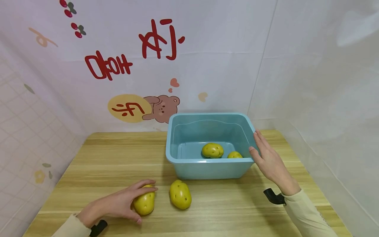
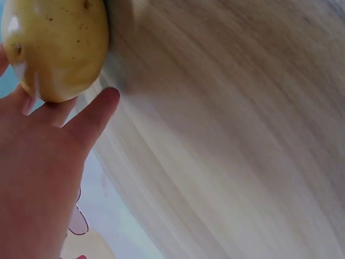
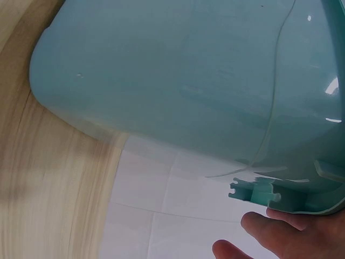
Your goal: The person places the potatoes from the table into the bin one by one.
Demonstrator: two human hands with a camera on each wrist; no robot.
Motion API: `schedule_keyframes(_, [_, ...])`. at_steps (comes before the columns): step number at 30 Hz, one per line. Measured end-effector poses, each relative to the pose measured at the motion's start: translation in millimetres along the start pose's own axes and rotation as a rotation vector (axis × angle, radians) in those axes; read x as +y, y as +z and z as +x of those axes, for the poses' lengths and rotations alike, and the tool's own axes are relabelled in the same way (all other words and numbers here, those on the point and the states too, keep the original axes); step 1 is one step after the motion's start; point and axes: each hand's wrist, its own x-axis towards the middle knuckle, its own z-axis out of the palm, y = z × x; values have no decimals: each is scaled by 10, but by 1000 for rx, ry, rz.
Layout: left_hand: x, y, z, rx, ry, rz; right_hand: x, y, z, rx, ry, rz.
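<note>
My left hand [image 1: 125,200] spreads over a yellow potato [image 1: 145,204] on the table, its fingers across the far side and the thumb near the front. In the left wrist view, fingers touch the lower end of that potato [image 2: 56,48] and one finger reaches out beside it. To its right lies a second potato [image 1: 180,194]. My right hand [image 1: 272,164] rests at the right rim of a light blue plastic tub [image 1: 210,171], fingers straight along the outside and thumb over the edge. Inside are a potato [image 1: 212,150] and another potato [image 1: 235,155], partly hidden by the front rim.
The wood-grain table [image 1: 225,210] runs back to a white printed wall cloth [image 1: 213,79]. More white cloth [image 1: 325,131] closes off the right side. Dark wrist mounts [image 1: 274,196] sit at the beige sleeves [image 1: 305,214].
</note>
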Motion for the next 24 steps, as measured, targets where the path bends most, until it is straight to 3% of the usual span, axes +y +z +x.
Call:
schedule_keyframes(7, [-1, 44, 37, 15, -54, 16, 4, 21, -13, 1, 0, -2])
schedule_keyframes(14, [-10, 73, 109, 73, -61, 54, 7, 26, 0, 9, -6, -3])
schedule_keyframes(24, [-87, 115, 151, 112, -99, -58, -2, 21, 0, 12, 4, 9])
